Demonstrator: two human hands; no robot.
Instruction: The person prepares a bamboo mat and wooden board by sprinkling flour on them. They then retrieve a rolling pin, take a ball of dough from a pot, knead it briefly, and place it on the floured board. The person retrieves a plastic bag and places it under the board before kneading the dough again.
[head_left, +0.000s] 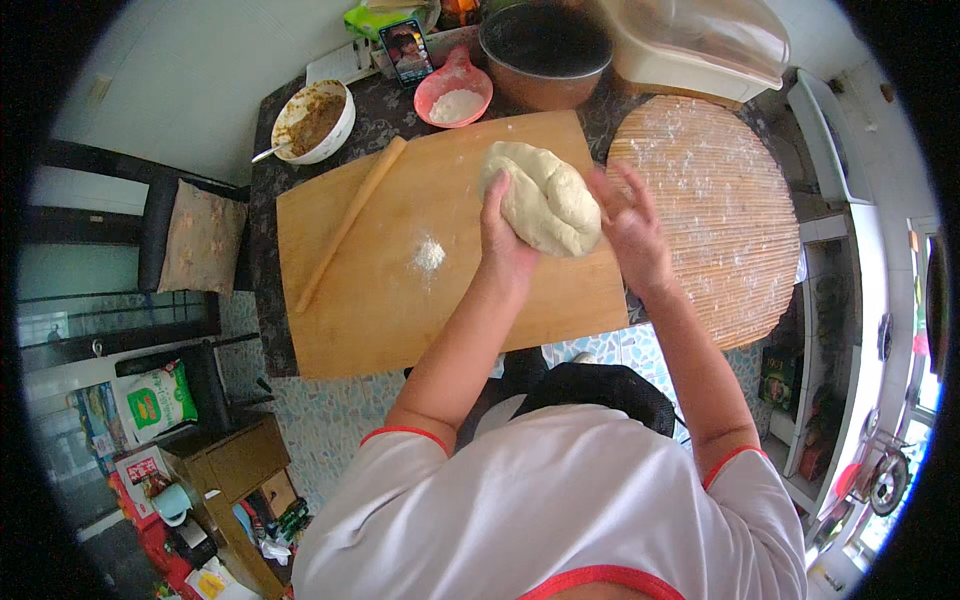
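A large pale lump of dough (547, 202), creased by a deep fold, is held up over a wooden board (360, 322). My left hand (506, 232) grips it from the left and below, thumb on top. Beside its right end, my right hand (634, 225) has its fingers spread and slightly blurred; nothing is in it, and whether a fingertip touches the dough I cannot tell. A small heap of flour (430, 255) lies on the board, left of my left hand. Farther left, a wooden rolling pin (352, 221) rests at a slant.
Right of the board lies a round, flour-dusted slatted mat (705, 217). Along the back stand a bowl of brown filling (330, 139) with a spoon, a red scoop of flour (454, 94), a propped phone (406, 52), a deep dark pot (547, 56) and a lidded plastic bin (697, 52).
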